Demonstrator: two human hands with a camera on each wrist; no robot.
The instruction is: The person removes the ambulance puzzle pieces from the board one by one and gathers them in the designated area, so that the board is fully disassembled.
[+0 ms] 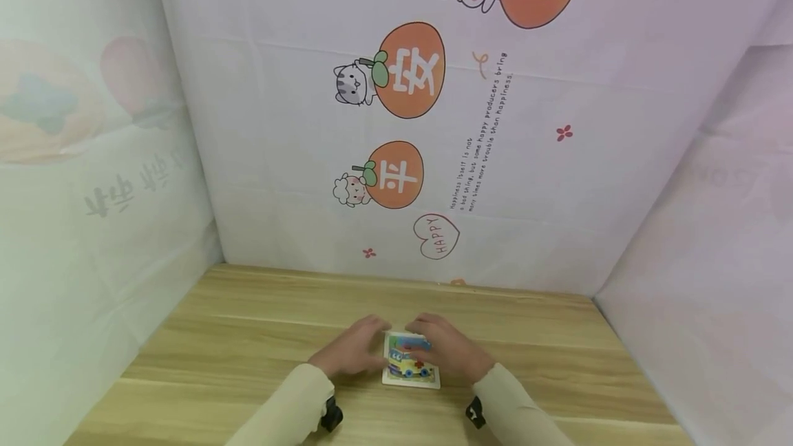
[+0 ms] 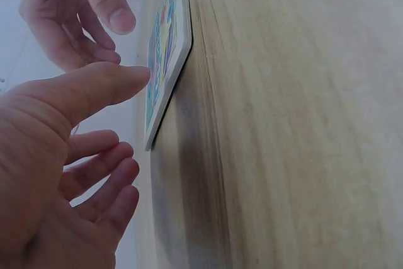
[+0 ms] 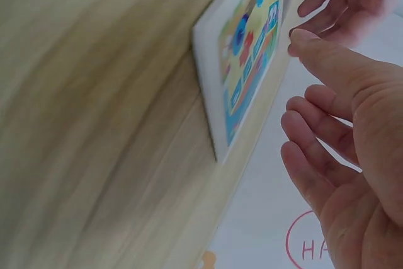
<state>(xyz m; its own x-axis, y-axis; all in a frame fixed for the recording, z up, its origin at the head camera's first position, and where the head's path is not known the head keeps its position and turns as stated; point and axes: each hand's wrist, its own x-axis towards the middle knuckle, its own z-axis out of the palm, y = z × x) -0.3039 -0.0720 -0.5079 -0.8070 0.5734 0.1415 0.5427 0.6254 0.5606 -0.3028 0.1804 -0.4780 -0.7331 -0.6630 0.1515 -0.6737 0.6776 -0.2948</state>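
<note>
A picture board (image 1: pixel 411 367) printed with a yellow ambulance lies flat, face up, on the near part of the worktop (image 1: pixel 204 349), between the left hand (image 1: pixel 353 348) and the right hand (image 1: pixel 451 348). Lying this way, it leaves the whole print turned up to the person, which probably explains why it sits there. The hands curve inward from either side, palms roughly facing, perhaps so that both side edges stay within easy reach. On each hand the fingers are apart and softly bent, pinching nothing.

From the head view, the right hand covers the board's far right corner, so contact there looks possible; the right wrist view shows that thumb apart from the board, with a gap between. The left wrist view puts the left thumb tip right at the board's edge, but I cannot tell whether it touches. Both wrist views reveal the board's pale, thick edge, hard to judge from above. Only the head view shows the full "HAPPY" heart (image 1: pixel 436 236) on the far cloth (image 1: pixel 279 157).
</note>
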